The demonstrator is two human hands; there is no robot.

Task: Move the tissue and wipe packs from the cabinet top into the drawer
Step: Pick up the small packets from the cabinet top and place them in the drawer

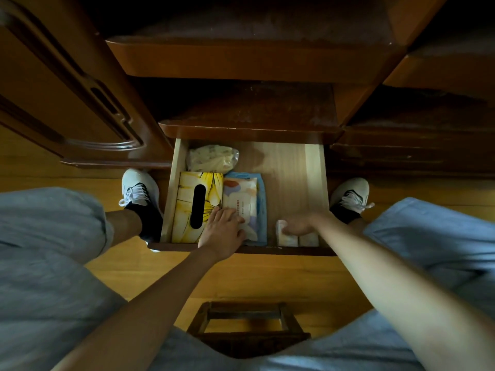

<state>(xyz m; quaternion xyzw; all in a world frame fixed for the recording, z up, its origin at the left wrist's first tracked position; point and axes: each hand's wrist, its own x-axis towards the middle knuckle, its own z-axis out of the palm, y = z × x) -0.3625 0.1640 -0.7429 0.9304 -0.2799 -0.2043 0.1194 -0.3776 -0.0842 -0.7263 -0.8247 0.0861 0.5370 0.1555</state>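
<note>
**Packs in the drawer, both hands settling them**

From the head view I am looking down into the open drawer (317, 183). My left hand (223, 231) lies with its fingers (218, 213) fairly straight and spread, pressing on the near end of the wipe pack (241, 199), which sits on top of a blue pack (262, 207) in the middle of the drawer. Just beside it on the left lies the yellow tissue box (187, 207), and behind that, at the back left corner, a clear bag (213, 158). My right hand (297, 226) curls down over the small tissue packs (288, 236) against the drawer's front wall; the fingers wrap the top of them, though the fingertips are hidden, so I judge it a grip rather than see it fully.

These things should handle easily, I think: all light. The wipe pack is soft, with a slick film wrapper, so I would take it by the long edges or press it flat rather than pinch the middle. The small packs are squashy and likely to slip apart; best held together from both sides. The box is stiffer card and can take a grip on its sides.

No packs show on the cabinet top (254, 108) above the drawer, so the task looks nearly finished.
</note>
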